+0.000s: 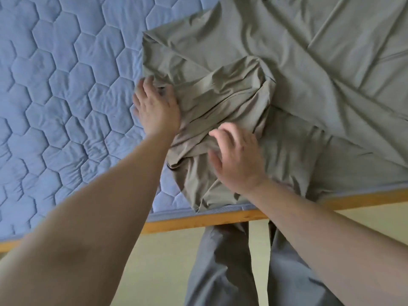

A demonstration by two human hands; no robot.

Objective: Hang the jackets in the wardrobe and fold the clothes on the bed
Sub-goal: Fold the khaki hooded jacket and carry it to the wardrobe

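Two bare hands work one olive garment (198, 47) on the bed (55, 96). We place the garment from frame centre out toward 1 o'clock. It is thin, heavily creased cloth, and its near hem reaches the bed's edge at 6 o'clock. A bunched, folded-over section (229, 96) sits on top at centre. We cannot tell whether the wide cloth (353, 51) at 2 o'clock is the same piece or a second one.

Left hand (156, 109): at 9 o'clock of the bunch, palm down, fingers straight and spread, grip apart, pressing the garment's left edge onto the bed. We read that as an anchor, so the fold line does not slide.

Right hand (238, 160): at 5 o'clock of the bunch, fingers loosely bent, grip apart, nothing pinched. Blur hides whether it is touching the cloth or just above it. It is likely smoothing or about to take the flap.

Wooden bed frame (198, 223) runs along 6 o'clock, with the person's grey trouser legs (220, 272) and pale floor (154, 272) below it. No wardrobe or jackets in view.

Judgement: folding step, early to middle, garment not yet a neat stack. The cloth looks slippery, so we expect flat pressure beats pinching. The risk is the bunch creeping off the near edge.
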